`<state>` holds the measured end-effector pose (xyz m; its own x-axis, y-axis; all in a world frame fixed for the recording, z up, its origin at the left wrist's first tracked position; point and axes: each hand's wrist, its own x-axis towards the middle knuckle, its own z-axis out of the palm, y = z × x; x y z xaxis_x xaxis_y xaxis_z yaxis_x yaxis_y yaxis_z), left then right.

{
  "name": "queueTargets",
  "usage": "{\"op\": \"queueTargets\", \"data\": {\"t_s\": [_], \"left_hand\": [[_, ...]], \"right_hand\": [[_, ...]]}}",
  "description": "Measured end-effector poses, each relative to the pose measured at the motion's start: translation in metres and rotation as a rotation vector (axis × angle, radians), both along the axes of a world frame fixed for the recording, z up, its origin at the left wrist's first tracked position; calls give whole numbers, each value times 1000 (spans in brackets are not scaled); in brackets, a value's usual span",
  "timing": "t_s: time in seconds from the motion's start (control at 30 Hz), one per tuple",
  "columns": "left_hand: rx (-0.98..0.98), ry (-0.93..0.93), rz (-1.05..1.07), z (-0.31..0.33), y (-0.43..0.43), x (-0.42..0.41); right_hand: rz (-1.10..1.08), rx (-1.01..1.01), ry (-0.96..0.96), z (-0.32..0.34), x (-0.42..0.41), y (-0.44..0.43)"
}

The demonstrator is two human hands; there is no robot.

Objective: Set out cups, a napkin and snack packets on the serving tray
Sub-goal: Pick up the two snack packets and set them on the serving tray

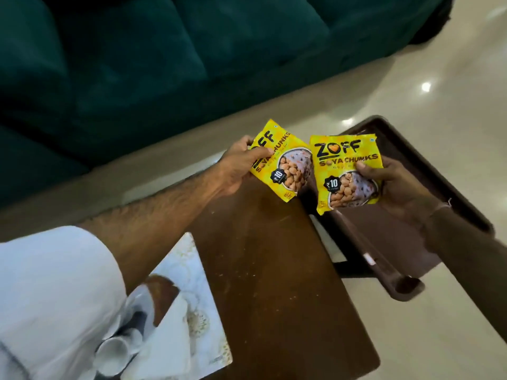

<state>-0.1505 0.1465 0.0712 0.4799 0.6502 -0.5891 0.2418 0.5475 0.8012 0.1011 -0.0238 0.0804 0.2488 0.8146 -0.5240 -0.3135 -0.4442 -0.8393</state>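
Observation:
Each of my hands holds a yellow soya chunks snack packet above the brown wooden table (269, 256). My left hand (241, 165) grips the left packet (282, 163) by its upper left edge. My right hand (397, 185) grips the right packet (347, 174) from its right side, thumb on the front. The marble-patterned serving tray (192, 259) lies at the table's near left corner, partly under my white sleeve. On it stand a white cup (113, 355), a folded white napkin (167, 325) and what looks like a second cup, mostly hidden by the sleeve.
A dark brown plastic tray (406, 149) hangs off the table's right side, under my right hand. A dark green sofa (137, 64) runs along the far side. Glossy beige floor tiles (439, 338) surround the table.

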Motion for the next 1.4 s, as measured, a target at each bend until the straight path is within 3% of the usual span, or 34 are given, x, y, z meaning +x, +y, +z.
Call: {"op": "queueTargets", "data": {"t_s": [0.4, 0.8, 1.03, 1.23, 1.4], "left_hand": [[69, 32, 321, 37, 9, -308], [39, 257, 499, 11, -87, -569], [-47, 334, 422, -37, -150, -633], [-117, 363, 292, -70, -179, -631], [-63, 385, 223, -82, -183, -618]], "right_hand": [[269, 18, -36, 24, -209, 106], [455, -138, -74, -9, -379, 69], [366, -246, -154, -44, -413, 9], [205, -308, -176, -52, -429, -36], [90, -324, -281, -60, -426, -62]]}}
